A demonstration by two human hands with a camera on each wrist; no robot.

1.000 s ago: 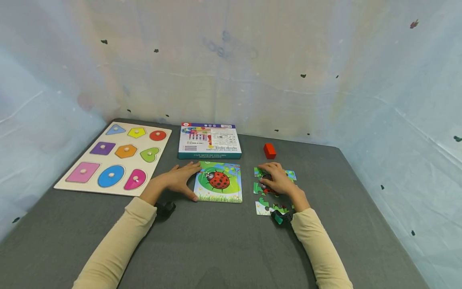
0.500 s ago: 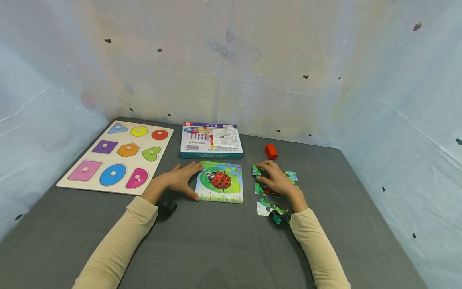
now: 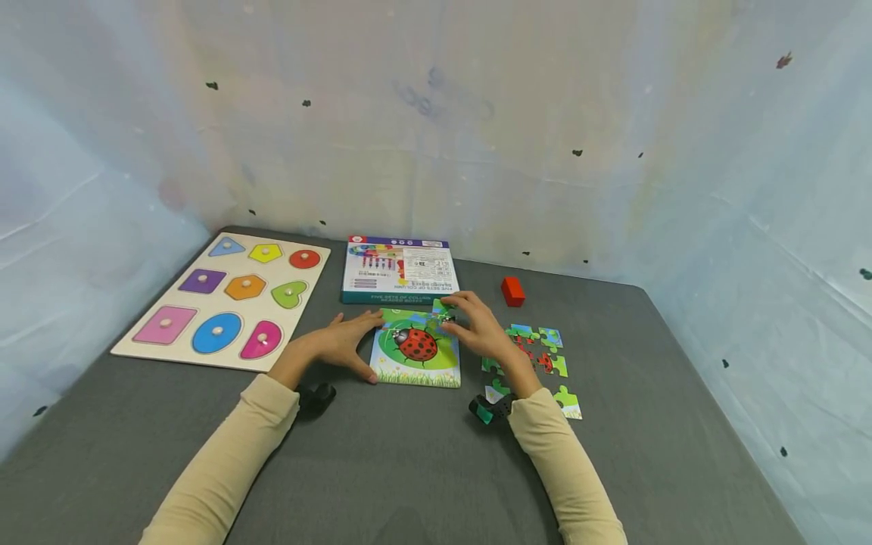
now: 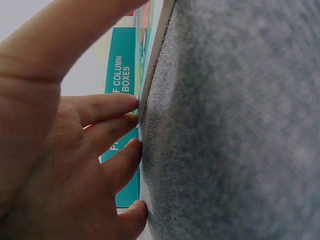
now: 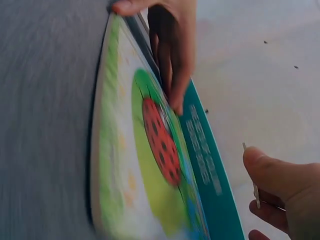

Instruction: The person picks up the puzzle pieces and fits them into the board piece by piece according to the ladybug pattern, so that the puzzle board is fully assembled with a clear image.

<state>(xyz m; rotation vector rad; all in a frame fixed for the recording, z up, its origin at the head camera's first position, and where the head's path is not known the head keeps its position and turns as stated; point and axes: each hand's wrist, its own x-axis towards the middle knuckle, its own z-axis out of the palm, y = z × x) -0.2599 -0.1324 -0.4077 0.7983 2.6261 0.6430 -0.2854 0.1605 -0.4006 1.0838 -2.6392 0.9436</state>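
Note:
A square ladybug picture board [image 3: 412, 371] lies flat mid-table. My left hand [image 3: 339, 343] is spread along its left side, thumb at the lower left corner and fingertips at the upper one; up close in the left wrist view, fingers [image 4: 112, 105] touch the board's edge. Between thumb and fingers my right hand [image 3: 482, 331] pinches a green jigsaw piece [image 3: 441, 308], over the board's upper right corner. Seen edge-on in the right wrist view, that piece [image 5: 258, 196] is clear of the board. More jigsaw pieces [image 3: 560, 365] lie right of the board, some hidden behind my right forearm.
Behind the board stands a flat teal-sided box [image 3: 402, 272]. A wooden shape board [image 3: 252, 310] with knobbed pieces lies at the left. A red block [image 3: 513, 291] sits behind the loose pieces. Pale sheeting [image 3: 477, 113] encloses the grey tabletop [image 3: 409, 469] at the back and sides.
My right hand has lifted a jigsaw piece from the group on the right and carried it left over the board's upper right corner. My left hand has kept its place.

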